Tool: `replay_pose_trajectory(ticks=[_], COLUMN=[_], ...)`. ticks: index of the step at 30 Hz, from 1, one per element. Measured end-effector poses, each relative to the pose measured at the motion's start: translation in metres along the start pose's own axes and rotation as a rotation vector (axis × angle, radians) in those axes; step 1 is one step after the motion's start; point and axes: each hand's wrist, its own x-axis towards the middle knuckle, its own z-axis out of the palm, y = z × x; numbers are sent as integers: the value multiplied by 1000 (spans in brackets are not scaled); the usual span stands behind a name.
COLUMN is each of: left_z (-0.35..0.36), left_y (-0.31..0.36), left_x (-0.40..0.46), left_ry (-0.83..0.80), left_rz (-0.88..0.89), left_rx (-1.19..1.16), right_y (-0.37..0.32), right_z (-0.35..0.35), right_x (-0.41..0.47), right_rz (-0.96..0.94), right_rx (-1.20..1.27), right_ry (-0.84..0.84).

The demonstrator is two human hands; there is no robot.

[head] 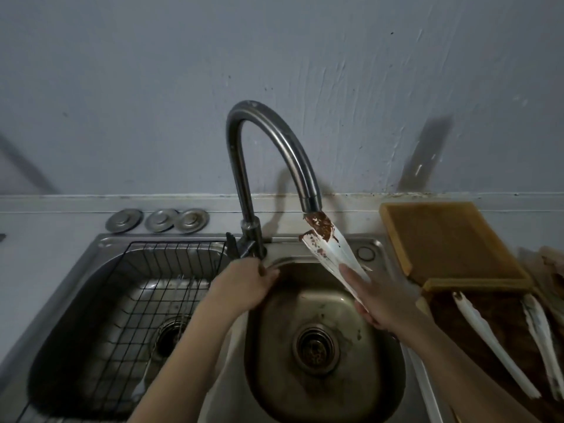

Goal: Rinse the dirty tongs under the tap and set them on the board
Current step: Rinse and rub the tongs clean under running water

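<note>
My right hand grips a pair of white tongs by the handle end, over the small right sink basin. Their tips are smeared with brown sauce and sit right under the spout of the curved steel tap. No water stream is visible. My left hand is closed around the tap's lever at its base. A dark wooden board lies right of the sink with two more white tongs on it.
A lighter wooden board lies behind the dark one. The left basin holds a black wire rack with utensils below it. Three metal sink plugs rest on the ledge behind. A grey wall rises close behind the tap.
</note>
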Motion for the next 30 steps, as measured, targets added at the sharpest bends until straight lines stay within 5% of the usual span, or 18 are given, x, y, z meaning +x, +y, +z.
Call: replay_pose_trajectory(ticks=[6,16,30], left_z=[-10,13,19], left_y=[-28,-30,-33], left_x=[22,51,54], left_ry=[435,627,638], left_rz=[-144,-141,-148], left_rx=[-279,-487,-535], right_y=[13,20,30], right_z=[11,15,11], right_x=[17,22,13], right_rz=[-49,-95,-93], right_rx=[-211,-230,-194], right_ry=[9,76,41])
